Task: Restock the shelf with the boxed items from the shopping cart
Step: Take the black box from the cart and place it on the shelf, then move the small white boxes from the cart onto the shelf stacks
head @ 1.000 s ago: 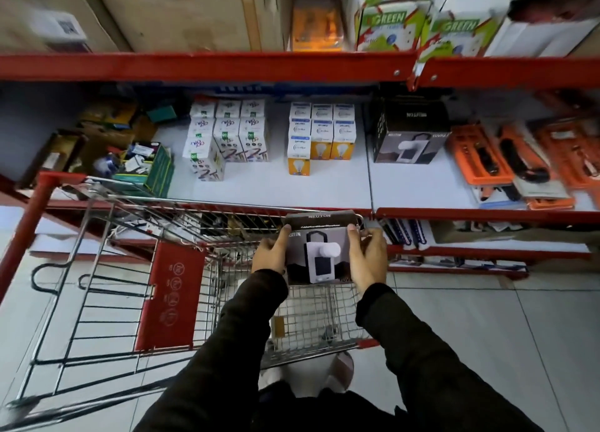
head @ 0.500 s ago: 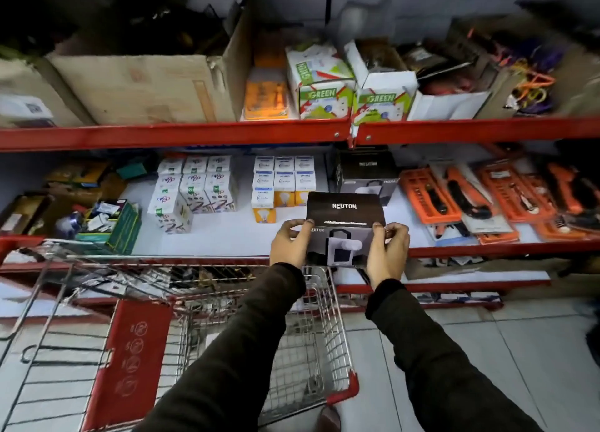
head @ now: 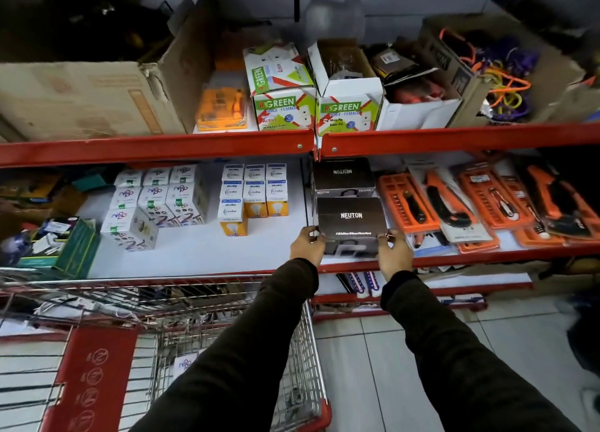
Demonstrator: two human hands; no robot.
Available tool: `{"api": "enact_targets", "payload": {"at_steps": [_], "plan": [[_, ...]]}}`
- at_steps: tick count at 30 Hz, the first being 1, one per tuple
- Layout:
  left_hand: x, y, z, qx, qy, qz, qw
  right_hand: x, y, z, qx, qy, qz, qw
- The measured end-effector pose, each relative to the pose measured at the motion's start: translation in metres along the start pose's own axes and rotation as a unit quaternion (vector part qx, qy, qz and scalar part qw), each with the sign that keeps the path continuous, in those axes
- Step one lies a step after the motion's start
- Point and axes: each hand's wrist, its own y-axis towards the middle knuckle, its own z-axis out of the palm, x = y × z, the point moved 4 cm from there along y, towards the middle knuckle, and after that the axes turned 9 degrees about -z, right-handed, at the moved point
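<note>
Hands flank one black Neuton box (head: pixel 351 220): left hand (head: pixel 306 245) and right hand (head: pixel 393 249) each grasp a lower side edge, likely to slide it squarely onto the white middle shelf (head: pixel 194 253). It sits directly in front of a second Neuton box (head: pixel 342 175), two in all, left of the orange tool packs (head: pixel 454 204).

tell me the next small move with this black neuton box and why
Probably slide the black Neuton box a little further back and let go. Both the left hand and the right hand grip its sides at the front edge of the middle shelf, right in front of a matching Neuton box, orange tool packs beside it.
</note>
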Motion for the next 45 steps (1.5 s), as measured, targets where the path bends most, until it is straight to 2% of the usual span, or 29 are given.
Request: {"api": "enact_targets", "payload": {"at_steps": [9,14,20,23,27,31,35,41,45], "plan": [[0.005,0.009,0.004,-0.018,0.006,0.025,1.000,0.002,0.007,0.006,0.011,-0.012,-0.006,1.000],[0.007,0.007,-0.002,0.009,0.022,0.027,0.999,0.004,0.000,0.005,-0.012,0.010,-0.014,1.000],[0.008,-0.016,-0.044,-0.079,0.075,0.172,0.979,0.026,-0.040,0.011,-0.044,-0.137,-0.143,0.979],[0.022,-0.028,-0.072,-0.117,0.134,0.240,0.954,0.038,-0.068,0.033,-0.015,-0.210,-0.210,0.955],[0.052,-0.037,-0.111,-0.163,0.223,0.289,0.917,0.045,-0.104,0.076,0.048,-0.253,-0.288,0.922],[0.093,-0.036,-0.152,-0.165,0.282,0.271,0.905,0.045,-0.140,0.121,0.114,-0.269,-0.342,0.893],[0.137,-0.029,-0.194,-0.163,0.321,0.240,0.902,0.029,-0.173,0.166,0.193,-0.302,-0.350,0.865],[0.217,-0.014,-0.250,-0.154,0.370,0.131,0.907,-0.006,-0.218,0.230,0.324,-0.349,-0.328,0.816],[0.267,-0.001,-0.270,-0.104,0.431,0.054,0.895,-0.029,-0.240,0.269,0.391,-0.375,-0.316,0.779]]}}
